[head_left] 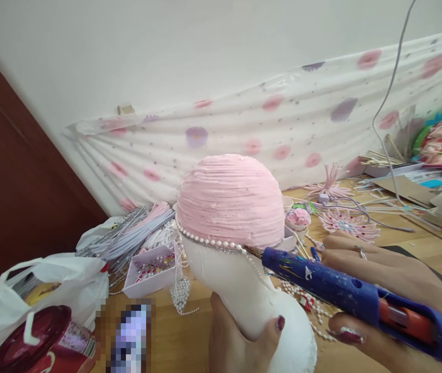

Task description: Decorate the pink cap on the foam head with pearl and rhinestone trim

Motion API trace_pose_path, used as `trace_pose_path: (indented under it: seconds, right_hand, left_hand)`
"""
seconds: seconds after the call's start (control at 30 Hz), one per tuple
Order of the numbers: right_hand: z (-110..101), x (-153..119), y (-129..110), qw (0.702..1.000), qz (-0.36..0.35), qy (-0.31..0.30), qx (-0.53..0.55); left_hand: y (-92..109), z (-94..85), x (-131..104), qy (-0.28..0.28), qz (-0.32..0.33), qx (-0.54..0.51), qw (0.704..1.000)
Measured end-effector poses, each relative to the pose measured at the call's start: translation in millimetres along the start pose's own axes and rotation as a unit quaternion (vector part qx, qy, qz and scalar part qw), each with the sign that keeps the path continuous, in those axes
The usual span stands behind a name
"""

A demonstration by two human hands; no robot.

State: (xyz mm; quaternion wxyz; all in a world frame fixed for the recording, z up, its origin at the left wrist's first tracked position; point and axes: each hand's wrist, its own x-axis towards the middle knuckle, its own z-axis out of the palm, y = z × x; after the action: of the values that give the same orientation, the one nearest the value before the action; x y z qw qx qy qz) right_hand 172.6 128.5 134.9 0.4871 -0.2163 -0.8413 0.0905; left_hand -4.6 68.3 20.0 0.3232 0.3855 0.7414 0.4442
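A white foam mannequin head [221, 274] tilts in front of me, wearing a pink ridged cap [228, 202]. Around its neck my left hand [244, 336] is wrapped, thumb across the front. My right hand [364, 290] grips a blue hot glue gun [322, 280], whose nozzle meets the lower edge of the cap. A string of white pearl beads [213, 242] follows that edge from the left up to the nozzle, and its loose end hangs down over the neck.
At left stand a white plastic bag [50, 274], a red lidded cup [34, 336] and a box of gems [154, 269]. Behind it lie bundled pipe cleaners [139, 233]. A pink flower piece [347, 225] and a grey cable [386, 103] are at right.
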Motion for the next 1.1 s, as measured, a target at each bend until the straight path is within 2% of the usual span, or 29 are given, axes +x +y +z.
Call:
trace_pose_path:
  seconds: [0.33, 0.67, 0.83, 1.0, 1.1]
  right_hand:
    - [-8.9, -2.2, 0.3, 0.999, -0.008, -0.025, -0.025]
    - [-14.7, -12.0, 8.4, 0.999, 0.005, -0.02, -0.032]
    - [-10.5, -10.0, 4.1, 1.0, -0.005, -0.012, 0.011]
    - [-6.2, -10.0, 2.1, 1.0, 0.005, -0.01, -0.006]
    - [-8.1, -9.6, 3.5, 1.0, -0.018, 0.001, 0.011]
  left_hand:
    - [6.7, -4.1, -0.7, -0.016, -0.006, 0.005, 1.0]
    - [10.6, -4.8, -1.4, 0.006, -0.011, 0.037, 0.999]
    - [7.8, -4.1, -1.8, 0.0, 0.0, 0.012, 1.0]
    - [3.8, -2.6, -1.1, 0.003, -0.001, -0.003, 1.0]
    - [6.5, -4.4, -1.5, 0.005, 0.0, 0.002, 1.0]
